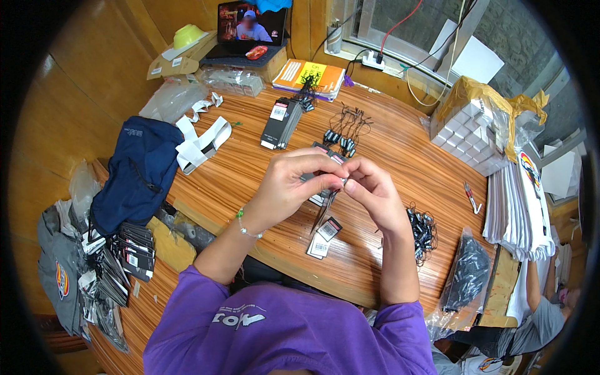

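Note:
Both of my hands meet above the middle of the wooden table. My left hand (294, 181) is closed in a pinch on a dark hang tag (321, 215), seen nearly edge-on as it hangs below the fingers. Thumb and forefinger of my right hand (375, 195) are pressed together at the tag's top, on something too small to make out. Just under my hands lie small black-and-white labels (320, 245). Beyond my fingers sit several black string fasteners (339, 141) with looped cords, partly hidden by my hands.
A stack of black hang tags (281, 125) lies at the back. Right of my hands is a heap of black cords (422, 234), with snips (472, 197) and a bagged dark bundle (465, 272) farther right. A laptop (250, 31) stands behind; a blue cloth bag (137, 165) is left.

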Motion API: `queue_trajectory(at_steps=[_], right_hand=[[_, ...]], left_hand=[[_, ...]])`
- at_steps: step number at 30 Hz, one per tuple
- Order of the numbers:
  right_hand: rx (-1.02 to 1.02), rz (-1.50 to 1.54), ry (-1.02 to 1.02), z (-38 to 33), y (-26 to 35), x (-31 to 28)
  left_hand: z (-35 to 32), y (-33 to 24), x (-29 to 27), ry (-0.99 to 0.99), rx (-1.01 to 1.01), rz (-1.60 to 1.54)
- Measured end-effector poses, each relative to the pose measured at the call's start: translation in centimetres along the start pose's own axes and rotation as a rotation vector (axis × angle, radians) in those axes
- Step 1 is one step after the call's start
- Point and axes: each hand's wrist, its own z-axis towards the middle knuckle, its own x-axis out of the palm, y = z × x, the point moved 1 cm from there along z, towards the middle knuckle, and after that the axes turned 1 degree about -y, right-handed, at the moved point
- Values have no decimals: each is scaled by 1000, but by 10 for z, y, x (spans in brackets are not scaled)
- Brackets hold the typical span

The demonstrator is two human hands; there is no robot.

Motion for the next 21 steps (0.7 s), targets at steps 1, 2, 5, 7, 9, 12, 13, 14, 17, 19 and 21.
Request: queue_trajectory(at_steps=[1, 2, 5, 7, 9, 12, 13, 14, 17, 19, 21], right_hand=[[16, 20, 9, 1, 0, 0], [56, 1, 21, 3, -1, -3], [138, -53, 47, 8, -12, -14], [106, 13, -64, 12, -18, -17], [76, 135, -127, 14, -22, -18], [45, 305, -202, 15, -25, -19], [39, 299, -204, 14, -27, -20], [31, 277, -216, 14, -29, -20], [23, 264, -273, 18, -30, -17], [43, 325, -345, 23, -24, -17], [-1, 325, -259, 36, -27, -35]], left_hand=[[3, -2, -4, 45, 38, 140], [6, 2, -3, 17, 64, 185], [8, 26, 3, -44, 104, 260], [1, 34, 14, -249, 48, 118], [-22, 57, 22, -277, -5, 26], [-34, 52, 49, -175, -185, -288], [-35, 52, 51, -177, -219, -237], [-35, 53, 49, -151, -258, -300], [-33, 55, 40, -102, -383, -434], [-32, 67, 28, -51, -401, -411], [-27, 74, 14, -23, -432, -424]])
